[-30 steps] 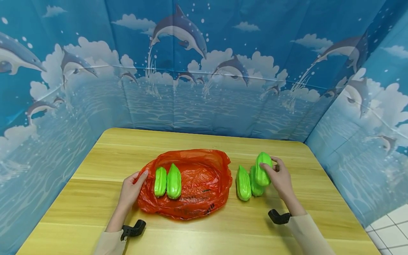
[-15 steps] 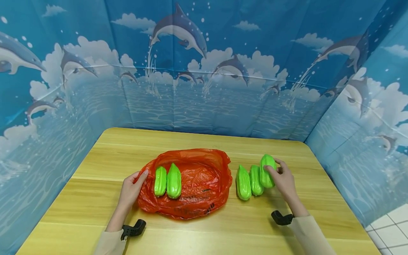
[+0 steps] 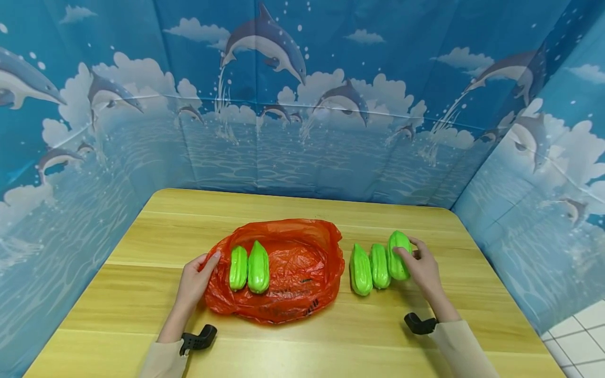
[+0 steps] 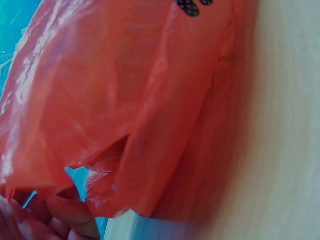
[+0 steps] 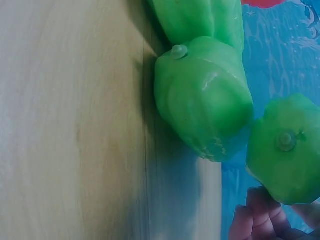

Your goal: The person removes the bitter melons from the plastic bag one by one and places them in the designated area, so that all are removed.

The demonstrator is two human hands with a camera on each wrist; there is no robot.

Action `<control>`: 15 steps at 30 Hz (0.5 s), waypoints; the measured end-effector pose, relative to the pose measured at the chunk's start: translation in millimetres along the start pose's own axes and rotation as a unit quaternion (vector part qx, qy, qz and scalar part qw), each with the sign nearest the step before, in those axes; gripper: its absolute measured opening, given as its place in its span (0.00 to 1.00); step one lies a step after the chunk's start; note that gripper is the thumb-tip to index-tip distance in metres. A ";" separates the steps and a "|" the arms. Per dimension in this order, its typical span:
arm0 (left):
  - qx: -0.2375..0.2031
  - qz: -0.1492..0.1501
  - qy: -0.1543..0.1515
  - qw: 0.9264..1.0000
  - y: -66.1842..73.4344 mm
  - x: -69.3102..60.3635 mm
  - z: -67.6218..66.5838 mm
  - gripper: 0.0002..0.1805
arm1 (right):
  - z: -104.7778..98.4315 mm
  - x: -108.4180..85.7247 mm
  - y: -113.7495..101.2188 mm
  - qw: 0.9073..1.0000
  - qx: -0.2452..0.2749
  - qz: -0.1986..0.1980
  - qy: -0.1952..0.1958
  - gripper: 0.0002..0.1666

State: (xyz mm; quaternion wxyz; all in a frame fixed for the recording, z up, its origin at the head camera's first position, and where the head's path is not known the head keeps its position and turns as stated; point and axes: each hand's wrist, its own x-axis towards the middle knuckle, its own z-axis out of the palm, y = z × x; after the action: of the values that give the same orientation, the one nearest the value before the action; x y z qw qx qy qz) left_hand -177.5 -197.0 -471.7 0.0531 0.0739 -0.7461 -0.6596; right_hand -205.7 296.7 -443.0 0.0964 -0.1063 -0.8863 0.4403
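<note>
The green ribbed gourd (image 3: 397,261) is to the right of the red plastic bag (image 3: 298,262), raised off the table (image 3: 302,346) in the grip of the right hand (image 3: 425,269). That arm slants in from the bag's near right, the thumb laid on the gourd's near face and the fingers behind it. The left hand (image 3: 195,281) reaches in at the bag's left edge, thumb and curled fingers pinching the thin film. The bag is crinkled, translucent and glossy, with dark print. Two glossy gourds (image 3: 258,270) lie at the bag's left part; two more gourds (image 3: 361,272), smooth-skinned and elongated, lie just beyond its right edge, on pale wood-grain.
</note>
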 end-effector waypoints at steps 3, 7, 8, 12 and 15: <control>0.002 -0.001 0.000 1.000 0.2 0.4 -0.1 0.27 | 1.2 3.7 7.4 1.000 0.001 -0.009 -0.003 0.44; 0.003 -0.004 0.000 1.000 1.6 -0.2 -0.2 0.26 | 5.3 10.8 22.8 0.999 -0.010 -0.033 -0.004 0.48; 0.002 -0.004 -0.001 1.000 1.9 -0.4 -0.2 0.26 | 6.6 12.0 26.1 0.999 -0.014 -0.035 0.000 0.49; -0.001 -0.006 -0.004 1.000 3.1 -1.4 -0.5 0.26 | 7.5 11.3 27.2 0.999 -0.020 -0.033 -0.004 0.49; -0.002 -0.006 -0.003 1.000 3.1 -1.4 -0.7 0.25 | 5.9 6.5 18.1 1.000 -0.016 -0.015 -0.005 0.47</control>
State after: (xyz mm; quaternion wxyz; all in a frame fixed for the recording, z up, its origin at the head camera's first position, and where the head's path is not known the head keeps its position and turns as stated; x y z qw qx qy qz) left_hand -176.1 -197.0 -468.5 0.0466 0.0764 -0.7442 -0.6620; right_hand -211.6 304.7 -460.6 0.0970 -0.0920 -0.8952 0.4252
